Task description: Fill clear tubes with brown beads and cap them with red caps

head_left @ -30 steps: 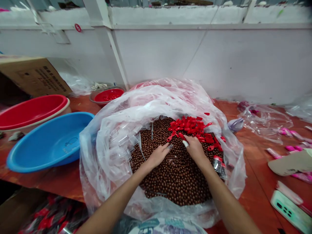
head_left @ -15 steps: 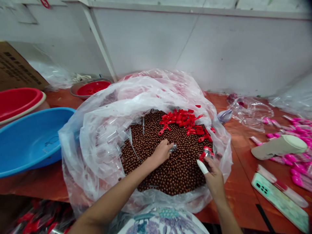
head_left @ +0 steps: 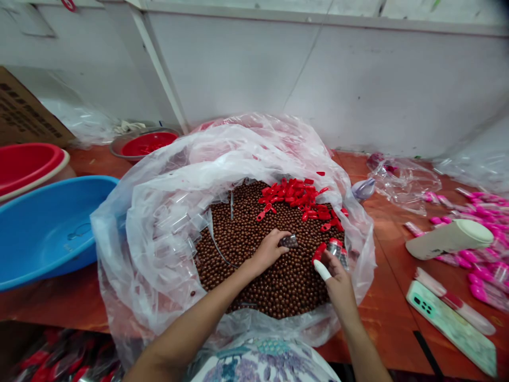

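My left hand (head_left: 271, 249) grips a small clear tube (head_left: 289, 241) filled with dark balls, just above a mass of brown balls (head_left: 274, 289) in a plastic-lined tub. My right hand (head_left: 337, 273), with a white cover on one finger, pinches a red plastic cap (head_left: 318, 252). Beside its fingers, at the right edge of the balls, are filled clear tubes with red tops (head_left: 335, 248). A heap of red caps (head_left: 292, 192) lies on the far side of the balls. Clear tubes (head_left: 178, 215) are piled on the liner at the left.
The crumpled plastic liner (head_left: 119, 249) spreads over the orange-red table (head_left: 392, 286). Blue (head_left: 43, 228) and red basins (head_left: 29, 162) stand left. To the right are a phone (head_left: 451, 326), a pale cylinder (head_left: 449, 239) and many pink-capped tubes (head_left: 487, 223). A wall rises behind.
The tube in my left hand has come up out of the balls and shows more fully. My right hand has shifted slightly left with the red cap, away from the capped tubes.
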{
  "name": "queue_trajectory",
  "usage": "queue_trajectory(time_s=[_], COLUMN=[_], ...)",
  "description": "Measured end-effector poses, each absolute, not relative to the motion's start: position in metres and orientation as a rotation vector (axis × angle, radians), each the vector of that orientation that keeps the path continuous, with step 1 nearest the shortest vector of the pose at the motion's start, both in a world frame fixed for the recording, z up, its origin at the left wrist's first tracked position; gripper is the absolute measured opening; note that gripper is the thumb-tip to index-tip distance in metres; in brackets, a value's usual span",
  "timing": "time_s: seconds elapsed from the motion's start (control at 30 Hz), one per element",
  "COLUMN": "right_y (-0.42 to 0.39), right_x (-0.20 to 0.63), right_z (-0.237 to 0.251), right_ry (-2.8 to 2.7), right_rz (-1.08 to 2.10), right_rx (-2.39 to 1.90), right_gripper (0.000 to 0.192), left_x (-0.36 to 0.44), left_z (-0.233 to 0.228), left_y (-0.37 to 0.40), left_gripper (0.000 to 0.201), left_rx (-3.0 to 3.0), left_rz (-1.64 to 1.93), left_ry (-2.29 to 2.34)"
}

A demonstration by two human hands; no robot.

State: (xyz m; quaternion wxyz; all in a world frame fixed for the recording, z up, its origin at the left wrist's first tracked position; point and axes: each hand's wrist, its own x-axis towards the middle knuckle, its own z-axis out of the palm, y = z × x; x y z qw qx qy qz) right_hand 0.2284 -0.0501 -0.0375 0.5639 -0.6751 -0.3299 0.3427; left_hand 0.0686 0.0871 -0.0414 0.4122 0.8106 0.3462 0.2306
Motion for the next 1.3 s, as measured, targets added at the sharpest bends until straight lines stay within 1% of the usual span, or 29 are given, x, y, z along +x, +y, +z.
queue_trajectory(time_s=[0.2,0.37,0.5,0.6,0.77,0.87,1.0,1.07,1.2,1.3], right_y=[-0.026,-0.012,-0.012,-0.017,-0.025,-0.026,-0.025,-0.025,-0.026,-0.028], right_x=[0.224,0.215,0.207,0.202,0.194,0.192,0.191,0.19,0.19,0.192], right_z=[-0.021,-0.012,-0.009,-0.006,-0.004,-0.004,-0.002,-0.001,-0.003,-0.004], right_ry=[-0.794,-0.898,-1.058,-1.18,-1.323,-1.355,-1.388,-1.349,-1.061,-0.992], right_rz=[0.88,0.892,0.765,0.649,0.563,0.544,0.585,0.609,0.784,0.858], right_rx=[-1.482,-1.483,-1.555,-1.56,-1.54,-1.536,-1.509,-1.527,-1.472,-1.421], right_gripper=[0.036,0.035,0.031,0.033,0.036,0.034,0.025,0.024,0.034,0.04], left_x=[0.06,0.057,0.055,0.053,0.05,0.047,0.043,0.041,0.039,0.038], left_z=[-0.02,-0.014,-0.017,-0.019,-0.019,-0.016,-0.011,-0.009,-0.008,-0.007], left_y=[0.073,0.056,0.045,0.039,0.032,0.028,0.022,0.019,0.016,0.014], left_gripper=[0.042,0.042,0.043,0.043,0.041,0.039,0.037,0.035,0.038,0.04], left_rx=[1.915,1.804,1.691,1.614,1.526,1.514,1.487,1.496,1.507,1.5], left_rz=[0.636,0.714,0.755,0.785,0.826,0.851,0.887,0.891,0.873,0.873], left_ry=[0.844,0.859,0.88,0.875,0.896,0.904,0.892,0.892,0.901,0.907])
